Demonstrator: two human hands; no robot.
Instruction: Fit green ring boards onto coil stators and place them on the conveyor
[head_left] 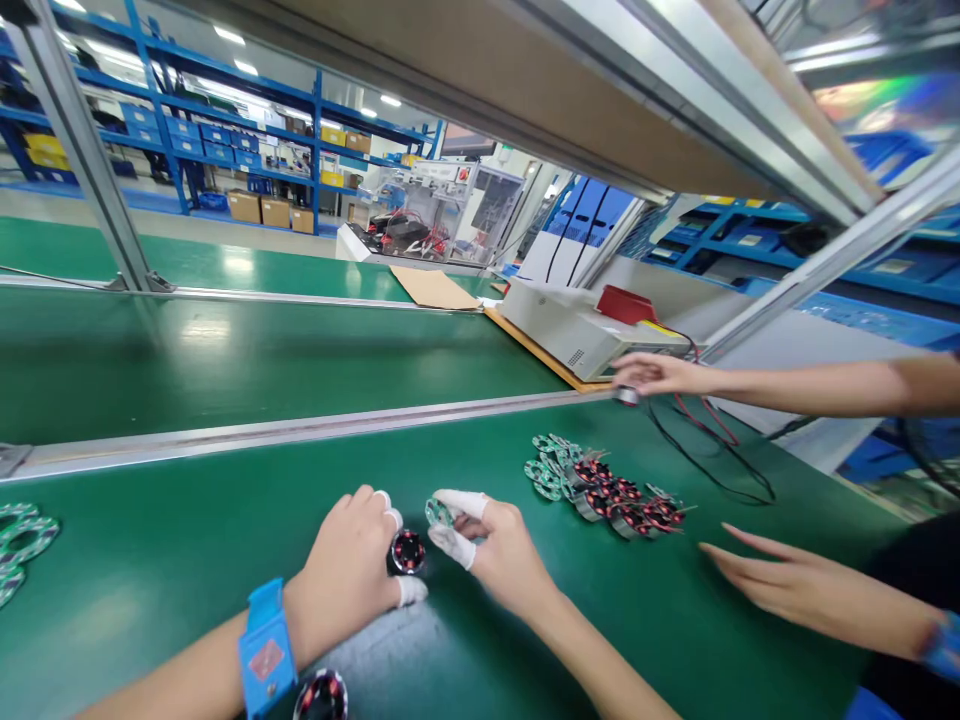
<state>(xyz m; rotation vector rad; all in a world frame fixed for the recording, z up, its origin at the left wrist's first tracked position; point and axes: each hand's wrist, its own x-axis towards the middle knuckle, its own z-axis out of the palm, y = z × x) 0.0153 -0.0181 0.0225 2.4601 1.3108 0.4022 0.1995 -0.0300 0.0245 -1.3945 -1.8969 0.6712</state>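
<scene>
At a green table (225, 510), we find the left hand (345, 560) pinching a round coil (408, 552) between thumb and fingers, the coil's dark, red-spotted face turned up toward us. Just beside it, the right hand (506, 550) pinches a green ring (436, 513) between two fingertips in white covers (454, 546); we see the ring near the coil but apart from it. A blue strap (259, 612) circles the left wrist, and close to it lies a second coil (322, 692), cut off by the lower edge. To the right we note a pile of coils (626, 505) bordering a cluster of rings (546, 470). Beyond this pile, another person's forearm (802, 388) extends in front of a grey box (570, 325).
</scene>
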